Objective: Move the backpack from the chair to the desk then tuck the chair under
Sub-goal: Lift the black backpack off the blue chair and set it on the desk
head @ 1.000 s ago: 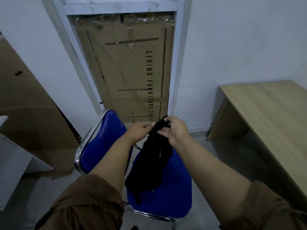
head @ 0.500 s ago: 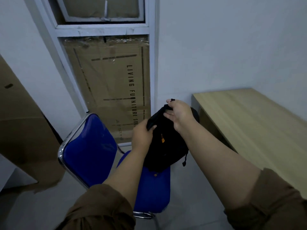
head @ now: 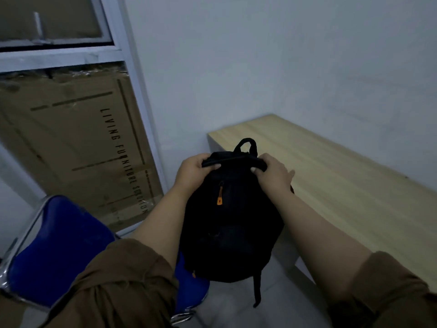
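Black soft fabric, the backpack hangs in the air between the chair and the counter, held up by its top edge with its lower part sagging full and rounded, which suggests a limp shell with some load in it rather than a stiff case; I judge it moderately light, since two hands carry it at arm's length without the top seam stretching hard. The left hand has its grip closed over the left end of the top seam, thumb on the near face, and the right hand is closed the same way on the right end, a few fingers spread loose behind. The carry loop stands free above the hands and looks the surer place to take hold, as the cloth itself may slip or bunch. An orange zip pull hangs on the front, and a loose strap dangles below, which could snag on the counter edge as the bag goes over. The pale wood counter lies just to the right, its visible top bare. The blue chair with chrome frame stands low at left, well clear of the path. A printed cardboard sheet leans behind a white frame at the far left
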`<state>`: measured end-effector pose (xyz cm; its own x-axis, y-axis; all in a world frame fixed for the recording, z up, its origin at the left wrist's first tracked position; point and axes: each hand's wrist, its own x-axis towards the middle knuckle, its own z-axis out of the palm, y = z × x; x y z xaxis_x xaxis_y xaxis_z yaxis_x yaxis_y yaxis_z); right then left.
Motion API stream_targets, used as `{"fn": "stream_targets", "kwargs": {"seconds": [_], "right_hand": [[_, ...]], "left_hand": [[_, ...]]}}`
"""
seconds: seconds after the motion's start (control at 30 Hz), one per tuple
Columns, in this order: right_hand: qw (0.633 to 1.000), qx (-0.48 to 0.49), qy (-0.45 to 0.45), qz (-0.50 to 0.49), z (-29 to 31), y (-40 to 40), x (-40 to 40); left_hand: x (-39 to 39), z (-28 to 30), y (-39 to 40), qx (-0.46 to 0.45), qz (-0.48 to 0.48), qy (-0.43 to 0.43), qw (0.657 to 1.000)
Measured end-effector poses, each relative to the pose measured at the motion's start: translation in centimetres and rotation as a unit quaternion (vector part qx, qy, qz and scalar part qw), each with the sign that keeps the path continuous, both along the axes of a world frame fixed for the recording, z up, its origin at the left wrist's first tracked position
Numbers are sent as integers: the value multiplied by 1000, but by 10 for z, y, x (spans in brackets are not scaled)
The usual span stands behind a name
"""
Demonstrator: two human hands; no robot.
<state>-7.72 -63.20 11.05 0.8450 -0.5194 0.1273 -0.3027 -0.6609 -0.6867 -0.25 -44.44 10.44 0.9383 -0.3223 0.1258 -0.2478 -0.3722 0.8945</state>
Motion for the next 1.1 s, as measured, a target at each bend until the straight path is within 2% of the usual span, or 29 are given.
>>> {"fn": "stream_targets", "kwargs": {"seconds": [0.13,0.23,0.33,0.5,0.77,1.1], "right_hand": [[995,38,-83,-38,6,-4,-31],[991,24,-105,-81,17,-10,-49],[986,6,-122,-116,35,-28,-68],[974,-13,-146,-171,70,-77,-103],[950,-54,-143,-274,102,-196,-160],[938,-14,-95,-332,45,-391,-184]], "left_hand": [[1,11,-9,-22,-46,24,998],[-3,16,-23,-51,-38,8,998],[-12,10,-43,-96,-36,35,994],[-36,-7,-95,-133,-163,103,972],[-75,-25,-227,-49,-237,112,964],[-88,-63,-421,22,-188,65,980]]}}
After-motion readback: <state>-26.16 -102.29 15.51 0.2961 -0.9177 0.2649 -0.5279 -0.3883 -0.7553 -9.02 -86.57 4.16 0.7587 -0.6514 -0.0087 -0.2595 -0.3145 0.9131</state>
